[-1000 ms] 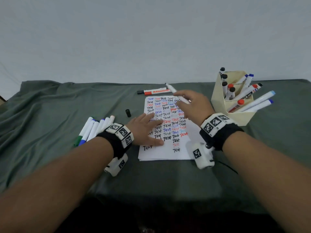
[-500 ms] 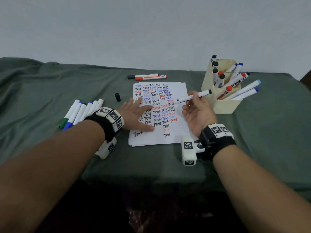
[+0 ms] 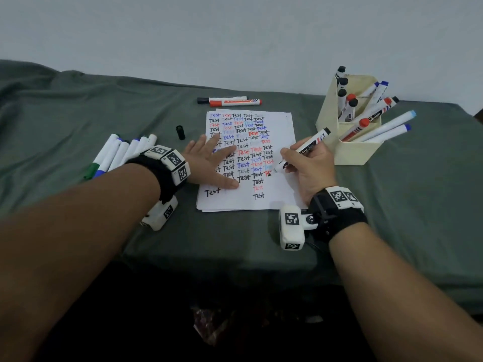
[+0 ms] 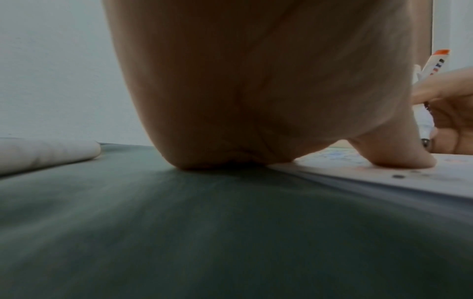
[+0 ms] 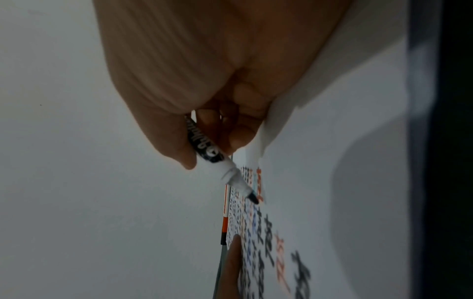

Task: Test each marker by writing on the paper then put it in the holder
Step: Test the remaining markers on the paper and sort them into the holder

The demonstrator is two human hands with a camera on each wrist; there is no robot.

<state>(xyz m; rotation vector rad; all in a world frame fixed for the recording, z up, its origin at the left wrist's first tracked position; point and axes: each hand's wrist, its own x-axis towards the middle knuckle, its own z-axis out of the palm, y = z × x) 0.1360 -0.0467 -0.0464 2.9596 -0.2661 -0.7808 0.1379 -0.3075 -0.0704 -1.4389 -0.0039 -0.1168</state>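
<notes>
Right hand (image 3: pixel 311 168) turned marker (image 3: pixel 303 148) tip-down onto paper (image 3: pixel 283 194) since earlier.

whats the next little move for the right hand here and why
Probably lower the tip onto the paper and write the test word. The right hand grips the uncapped marker in a writing hold, its black tip poised at the end of a row, while the left hand lies flat on the sheet.

left hand (image 3: pixel 209 163) hides paper's (image 3: pixel 277 194) words
</notes>
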